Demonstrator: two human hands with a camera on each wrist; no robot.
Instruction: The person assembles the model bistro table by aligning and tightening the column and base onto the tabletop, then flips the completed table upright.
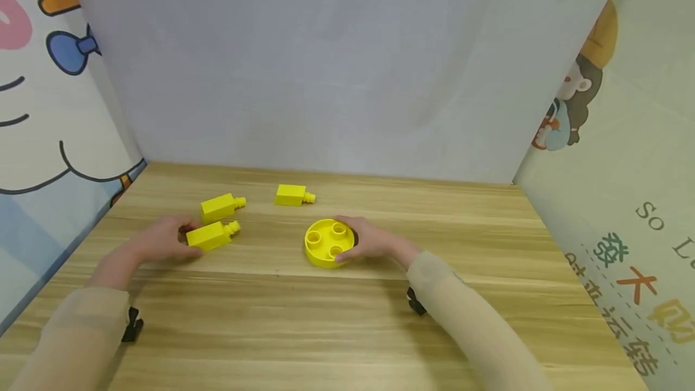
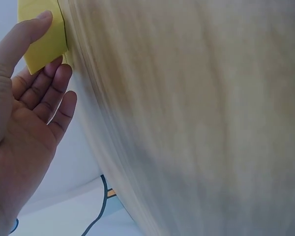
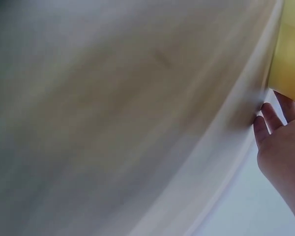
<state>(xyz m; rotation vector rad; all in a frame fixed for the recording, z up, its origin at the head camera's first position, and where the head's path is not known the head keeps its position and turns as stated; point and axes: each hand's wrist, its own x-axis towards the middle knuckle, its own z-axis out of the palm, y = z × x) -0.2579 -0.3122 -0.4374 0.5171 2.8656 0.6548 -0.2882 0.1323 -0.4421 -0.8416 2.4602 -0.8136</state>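
Observation:
My left hand (image 1: 167, 238) pinches the flat end of a yellow block with a screw-like peg (image 1: 209, 236), thumb on the near side and fingers on the far side. In the left wrist view the thumb lies across that block (image 2: 48, 42). A second yellow pegged block (image 1: 218, 207) lies just behind it, and a third (image 1: 291, 195) farther back toward the middle. With thumb and fingers spread around its right edge, my right hand (image 1: 370, 239) grips a round yellow base (image 1: 323, 258) with three ring-shaped sockets facing up. The right wrist view shows only its side wall (image 3: 287, 59).
All of it is on a wood-grain table (image 1: 304, 330). A pale sheet (image 1: 326, 65) hangs along the back edge. Printed cloths flank the table, a cartoon one (image 1: 70, 119) on the left and one with lettering (image 1: 641, 198) on the right.

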